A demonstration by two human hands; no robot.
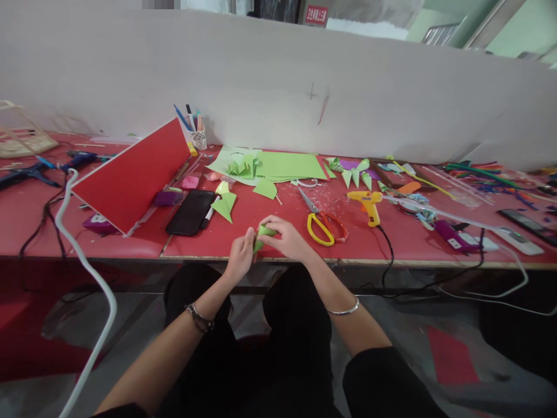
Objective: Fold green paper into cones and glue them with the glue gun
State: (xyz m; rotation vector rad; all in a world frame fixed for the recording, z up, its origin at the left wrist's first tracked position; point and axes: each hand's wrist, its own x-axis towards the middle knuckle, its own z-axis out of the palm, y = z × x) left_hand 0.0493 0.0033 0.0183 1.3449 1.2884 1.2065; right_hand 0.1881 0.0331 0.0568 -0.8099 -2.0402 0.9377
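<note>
A small piece of green paper [266, 231] is held between my two hands at the table's front edge. My left hand [241, 253] grips its left side, with the thumb pointing up. From the right, my right hand [285, 237] pinches the paper between bent fingers and thumb. Just behind my hands lie a folded green paper [225, 205] on the left and a rounded green piece [265, 188]. Scissors [321, 227] with yellow and red handles rest to the right of my right hand. Part of the held paper is hidden by my fingers.
A yellow glue gun [368, 204] with a black cord lies at the right. On the left are a black phone [191, 212] and a leaning red board [138, 173]. Green sheets [290, 166] and a pen cup [198, 139] stand farther back. A white cable [99, 278] crosses the left foreground.
</note>
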